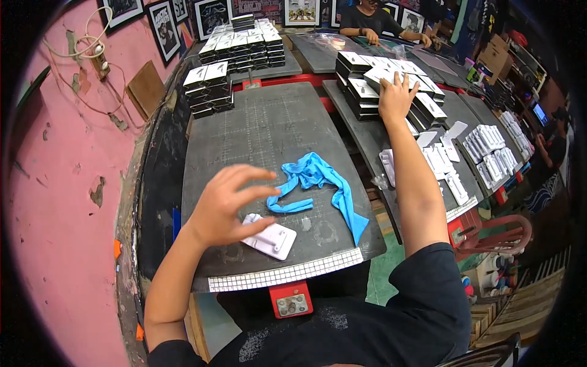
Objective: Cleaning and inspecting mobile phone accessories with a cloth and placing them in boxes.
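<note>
My left hand (229,206) hovers with its fingers apart over a white moulded plastic tray (277,241) near the front of the dark board (257,137). The hand partly covers that tray. A crumpled blue cloth (316,174) lies to the right of it, one end trailing toward the front edge. My right hand (395,98) is stretched out to the stacked white-topped boxes (364,89) on the neighbouring board. Its spread fingers are on or just over a box (376,75) that lies askew on top; whether they grip it cannot be seen.
More boxes stand stacked at the back (247,43) and at the board's far left corner (206,87). White plastic pieces (438,160) and moulded trays (488,147) lie on the right. A grid-marked strip (284,273) borders the front edge. Another person (371,23) works at the far side.
</note>
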`<state>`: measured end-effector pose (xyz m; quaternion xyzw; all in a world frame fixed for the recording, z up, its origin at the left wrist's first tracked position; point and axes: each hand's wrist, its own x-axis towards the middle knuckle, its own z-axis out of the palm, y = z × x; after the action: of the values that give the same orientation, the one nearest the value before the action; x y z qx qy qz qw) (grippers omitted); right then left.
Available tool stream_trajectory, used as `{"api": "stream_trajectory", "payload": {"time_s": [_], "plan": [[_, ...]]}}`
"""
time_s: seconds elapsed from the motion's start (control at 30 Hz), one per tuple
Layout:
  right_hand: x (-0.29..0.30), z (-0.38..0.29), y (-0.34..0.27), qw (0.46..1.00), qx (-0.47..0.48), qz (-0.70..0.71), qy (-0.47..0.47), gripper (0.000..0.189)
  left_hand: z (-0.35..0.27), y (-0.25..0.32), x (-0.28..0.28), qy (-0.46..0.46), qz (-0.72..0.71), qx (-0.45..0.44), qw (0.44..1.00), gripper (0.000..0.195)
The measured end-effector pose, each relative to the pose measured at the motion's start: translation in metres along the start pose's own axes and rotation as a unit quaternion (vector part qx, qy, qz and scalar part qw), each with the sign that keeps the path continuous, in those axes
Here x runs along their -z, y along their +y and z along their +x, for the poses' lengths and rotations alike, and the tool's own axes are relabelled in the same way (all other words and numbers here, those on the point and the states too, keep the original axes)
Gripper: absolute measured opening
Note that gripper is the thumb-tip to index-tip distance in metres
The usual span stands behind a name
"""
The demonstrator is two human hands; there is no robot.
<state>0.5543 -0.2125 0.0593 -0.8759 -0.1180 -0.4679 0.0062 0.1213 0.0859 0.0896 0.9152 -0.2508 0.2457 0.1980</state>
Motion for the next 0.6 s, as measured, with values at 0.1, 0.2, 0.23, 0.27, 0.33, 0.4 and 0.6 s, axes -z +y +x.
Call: {"api": "stream_trajectory", "payload": {"time_s": [0.1, 0.2, 0.23, 0.27, 0.33, 0.4, 0.6], "plan": [[0.006, 0.006, -0.006, 0.995, 0.061, 0.052, 0.061, 0.021, 0.013, -0.016, -0.015, 0.103, 0.022, 0.007, 0.994, 0.038], [0.007, 0.012, -0.009, 0.990, 0.059, -0.022, -0.128, 0.026, 0.015, -0.031, -0.041, 0.155, -0.012, 0.048, 0.987, 0.032], [0.006, 0.011, -0.009, 0.990, 0.046, -0.006, -0.136, 0.026, 0.013, -0.039, -0.047, 0.157, -0.018, 0.068, 0.985, 0.031], [0.004, 0.011, -0.008, 0.993, 0.048, 0.017, -0.110, 0.026, 0.009, -0.044, -0.053, 0.163, -0.017, 0.068, 0.984, 0.031], [-0.002, 0.010, -0.002, 0.995, 0.054, 0.048, -0.073, 0.026, 0.000, -0.054, -0.060, 0.158, -0.010, 0.085, 0.984, 0.031], [-0.006, 0.010, 0.005, 0.994, 0.062, 0.067, -0.051, 0.025, -0.009, -0.062, -0.063, 0.158, -0.016, 0.111, 0.981, 0.031], [0.034, 0.015, -0.013, 0.981, 0.101, 0.154, 0.056, 0.028, -0.013, -0.063, -0.064, 0.196, -0.017, 0.148, 0.969, 0.041]]}}
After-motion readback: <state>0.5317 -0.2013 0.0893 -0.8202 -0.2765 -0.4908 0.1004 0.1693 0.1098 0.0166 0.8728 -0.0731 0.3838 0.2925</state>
